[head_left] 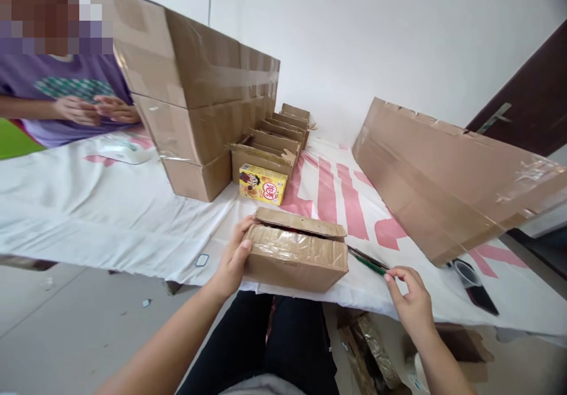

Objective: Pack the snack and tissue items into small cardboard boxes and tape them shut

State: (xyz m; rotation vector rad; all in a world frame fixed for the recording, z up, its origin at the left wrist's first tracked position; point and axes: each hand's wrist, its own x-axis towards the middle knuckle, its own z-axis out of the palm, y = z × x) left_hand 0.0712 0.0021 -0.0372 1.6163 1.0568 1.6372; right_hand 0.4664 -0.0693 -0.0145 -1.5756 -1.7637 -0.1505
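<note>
I find the small, oblong box of brown cardboard, clear tape across its top, lying near the front edge of the table, directly before the operator's lap. A long gap runs beneath its raised rear flap; I cannot make out the contents. My left hand grips the box's left end, thumb on the near side. My right hand is narrowed, thumb and forefinger pinching the near end of a slim tool with a green handle. The tool's other end reaches the box's right edge; contact there I cannot confirm.

Just behind the box stands a yellow printed carton, in front of a row of open brown cardboard boxes. To the left I note a tall stack of taped cardboard cartons; to the right, a large brown cardboard piece standing on the white cloth with pink markings. Beyond the stack, a person in a purple shirt holds both hands close together.
</note>
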